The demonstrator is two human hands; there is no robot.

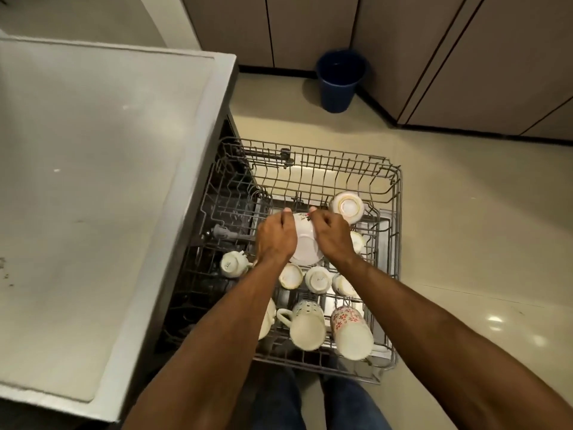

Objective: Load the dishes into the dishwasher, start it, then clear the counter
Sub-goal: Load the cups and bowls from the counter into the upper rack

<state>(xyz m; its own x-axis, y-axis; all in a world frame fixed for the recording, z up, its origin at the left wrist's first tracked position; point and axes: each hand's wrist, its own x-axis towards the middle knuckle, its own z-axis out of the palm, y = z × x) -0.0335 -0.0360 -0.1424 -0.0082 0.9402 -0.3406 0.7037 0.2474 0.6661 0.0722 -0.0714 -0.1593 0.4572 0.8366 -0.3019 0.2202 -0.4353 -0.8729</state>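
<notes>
A grey wire dishwasher rack [398,212] is pulled out over the floor. Both hands hold a white plate [305,248] with a small floral mark, tilted on edge over the rack's middle. My left hand [274,237] grips its left rim and my right hand [331,235] grips its right rim. Several upturned cups sit in the rack: a bowl-like cup [347,207] at the far right, small cups [317,278] in the middle row, a white mug [307,327] and a red-flowered mug [352,332] at the near end.
A grey counter [93,181] lies to the left, with crumbs at its left edge. A blue bucket [339,80] stands on the beige floor by the cabinet doors [480,57]. The dark dishwasher opening [198,274] is under the counter edge.
</notes>
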